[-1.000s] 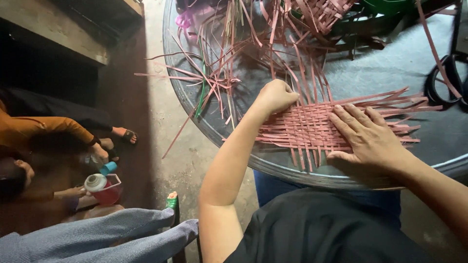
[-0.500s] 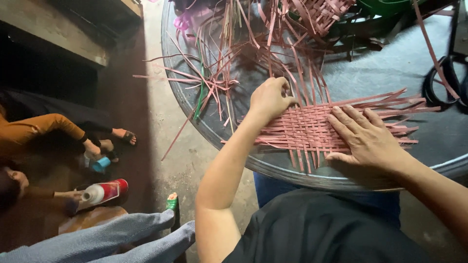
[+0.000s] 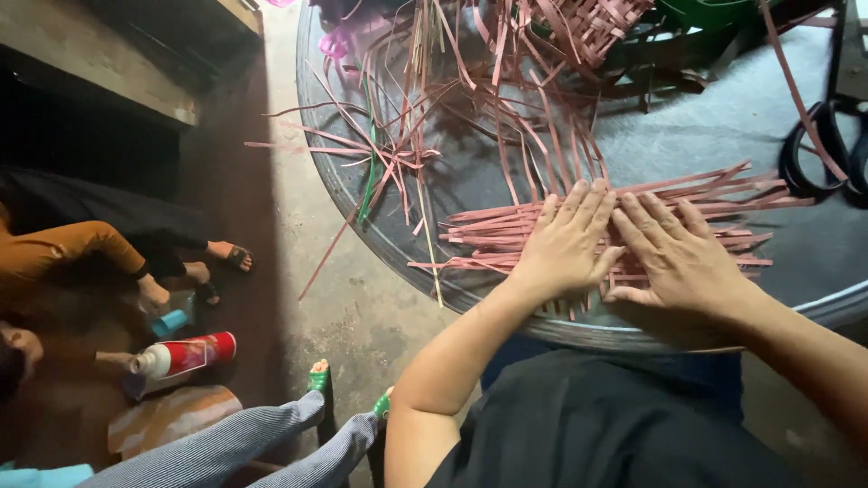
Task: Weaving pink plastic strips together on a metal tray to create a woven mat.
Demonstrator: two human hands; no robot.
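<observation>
Palms flat: left hand (image 3: 565,239) and right hand (image 3: 678,258) lie open, gripping nothing, pressing the woven pink strip mat (image 3: 506,230) at the round table's (image 3: 380,226) six o'clock edge; even pressure should keep strips tight.

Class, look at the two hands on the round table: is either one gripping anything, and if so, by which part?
Nothing is gripped. The left hand and right hand lie flat, pressing on the woven pink strip mat.
</observation>
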